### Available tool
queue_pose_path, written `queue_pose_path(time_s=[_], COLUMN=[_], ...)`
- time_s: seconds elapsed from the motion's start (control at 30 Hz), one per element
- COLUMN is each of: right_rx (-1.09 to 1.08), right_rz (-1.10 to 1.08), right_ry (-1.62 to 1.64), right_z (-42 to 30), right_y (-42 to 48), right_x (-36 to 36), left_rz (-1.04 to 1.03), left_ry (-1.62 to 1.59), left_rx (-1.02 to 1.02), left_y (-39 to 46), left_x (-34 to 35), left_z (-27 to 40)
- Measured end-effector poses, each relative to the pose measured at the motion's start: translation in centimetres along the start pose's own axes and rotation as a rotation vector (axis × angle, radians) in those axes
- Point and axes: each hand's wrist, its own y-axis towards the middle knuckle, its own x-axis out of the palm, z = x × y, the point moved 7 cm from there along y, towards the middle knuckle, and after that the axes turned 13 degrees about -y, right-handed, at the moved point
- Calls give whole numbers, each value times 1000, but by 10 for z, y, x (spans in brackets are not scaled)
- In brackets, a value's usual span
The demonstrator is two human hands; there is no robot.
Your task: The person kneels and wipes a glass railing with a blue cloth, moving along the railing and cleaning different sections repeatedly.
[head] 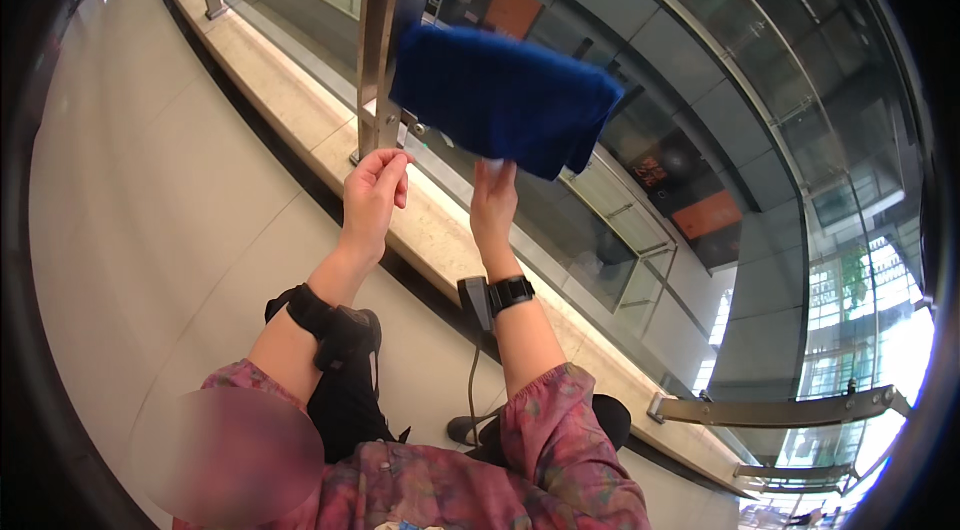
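A folded blue cloth point(506, 98), slightly blurred, is spread out in front of the glass railing panel. At its lower edge, my right hand point(495, 203) grips it with raised fingers, and a small whitish patch shows between them. My left hand point(375, 188) is apart from the cloth, below its left corner, near the foot of a metal railing post point(375, 42). Its fingers are curled with the thumb against them, and nothing shows in them. The cloth hides part of the post and the glass behind it.
A pale stone ledge point(420, 222) with a dark base strip runs diagonally under the railing. Beyond the glass lies a deep drop to lower floors. Another metal post point(772, 412) stands at the right. A cable point(472, 387) hangs from the right wrist device point(474, 302). Beige tile floor point(172, 215) lies left.
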Motion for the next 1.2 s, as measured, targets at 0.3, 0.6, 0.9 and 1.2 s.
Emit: queue_pose_path(time_s=[0.3, 0.6, 0.9, 1.2], right_rx=[273, 157, 416, 355], right_rz=[-196, -239, -134, 137], right_ry=[-151, -165, -340, 141], right_z=[150, 109, 206, 112], right_y=[-141, -73, -182, -147], right_x=[26, 114, -7, -86], left_rz=[-14, 10, -28, -50], left_ry=[-41, -42, -71, -55], left_rx=[-43, -58, -109, -119], left_y=[-9, 1, 4, 4], left_x=[-3, -2, 0, 18], left_z=[20, 14, 1, -20])
